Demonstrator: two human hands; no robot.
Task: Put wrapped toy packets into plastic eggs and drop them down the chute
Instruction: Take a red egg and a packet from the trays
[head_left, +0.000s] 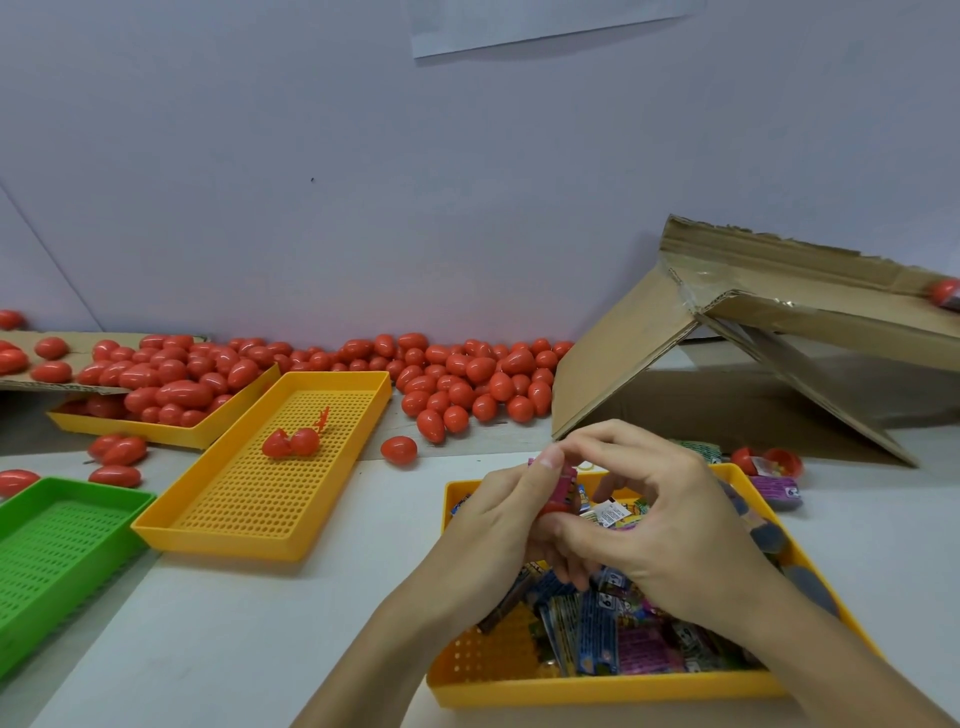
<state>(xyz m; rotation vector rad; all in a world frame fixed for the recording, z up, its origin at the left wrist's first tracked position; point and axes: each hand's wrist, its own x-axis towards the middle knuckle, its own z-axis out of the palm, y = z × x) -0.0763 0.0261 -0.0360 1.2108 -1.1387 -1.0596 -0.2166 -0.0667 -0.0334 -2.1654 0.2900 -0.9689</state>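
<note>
- Pinching a pink wrapped packet (563, 486) and a red egg half (551, 506), our left hand (498, 525) meets our right hand (660, 525), whose fingers curl narrowly around the same packet.
- Below both hands sits a perforated yellow tray (597, 688) of glossy crinkled packets (618, 639).
- Smooth red eggs (467, 384) heap along the bench's far edge.
- At the bench's right end slopes a corrugated cardboard chute (810, 306).
</note>
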